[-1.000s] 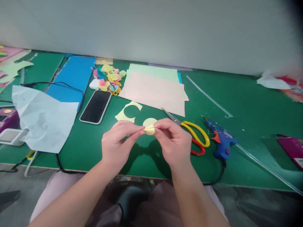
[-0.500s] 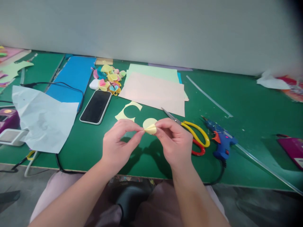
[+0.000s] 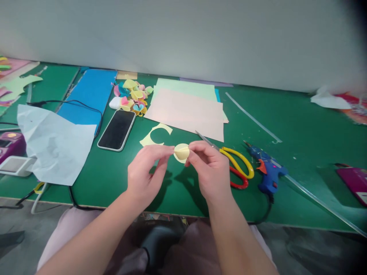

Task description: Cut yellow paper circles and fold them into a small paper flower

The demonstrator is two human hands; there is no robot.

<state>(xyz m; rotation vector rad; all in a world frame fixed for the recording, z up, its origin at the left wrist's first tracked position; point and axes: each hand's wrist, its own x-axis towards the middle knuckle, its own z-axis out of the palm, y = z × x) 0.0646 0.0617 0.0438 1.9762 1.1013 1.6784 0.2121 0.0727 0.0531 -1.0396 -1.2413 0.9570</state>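
Yellow paper disc: centre of the frame, just above the desk [image 3: 258, 118], creased across, the yellow paper disc [image 3: 181, 156] held up between my hands.
Left grip: my left hand [image 3: 145, 172] pinches the disc's left edge; the thumb tip is mostly hidden.
Right grip: my right hand [image 3: 213, 172] pinches the right edge, narrow, thumb and finger on paper.
Just changed: the crease, slanted a moment ago, now runs nearly level.
Meaning: I judge the fold is being shaped, its ends in my fingertips.
Nearby: yellow offcut [image 3: 146, 139] left of centre; scissors [image 3: 223, 151] and glue gun [image 3: 268, 173] towards the right.
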